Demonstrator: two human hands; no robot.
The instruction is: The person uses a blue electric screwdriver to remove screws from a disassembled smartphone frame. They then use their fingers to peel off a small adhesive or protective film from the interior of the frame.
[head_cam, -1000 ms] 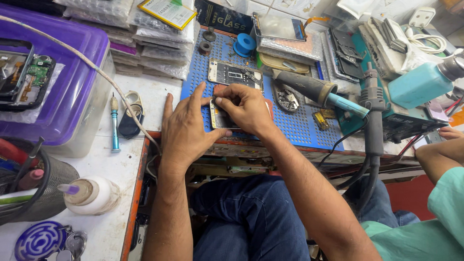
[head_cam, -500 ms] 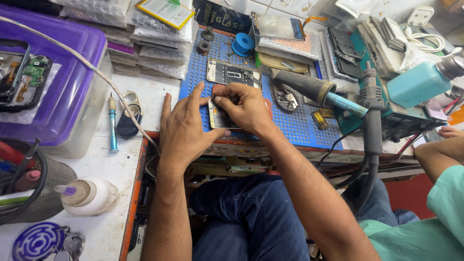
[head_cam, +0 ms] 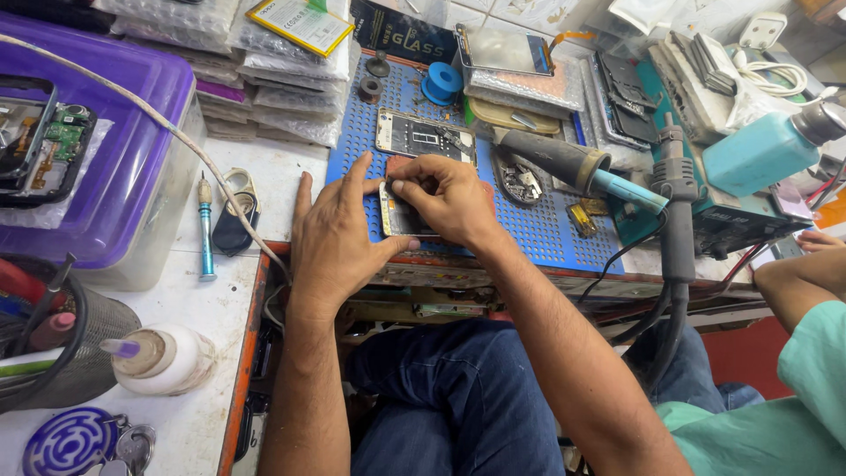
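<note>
A small opened phone (head_cam: 398, 219) is shown lying on the blue perforated mat (head_cam: 546, 231) at the front edge of the counter (head_cam: 189, 308), held between both hands. The left hand (head_cam: 339, 240) is laid flat beside the device, its thumb pressed against the lower left edge and its forefinger stretched along the upper left corner. The right hand (head_cam: 449, 198) is curled over the device from the right, its fingertips (head_cam: 398, 186) pinched on the top edge. A second opened phone (head_cam: 425, 137) is seen just behind, on the same mat. A hot-air handpiece (head_cam: 568, 165) is set to the right, and a blue screwdriver (head_cam: 205, 227) lies to the left on the white surface, near a purple storage box (head_cam: 115, 150). Another person's arm (head_cam: 797, 273) is visible at the right margin.
</note>
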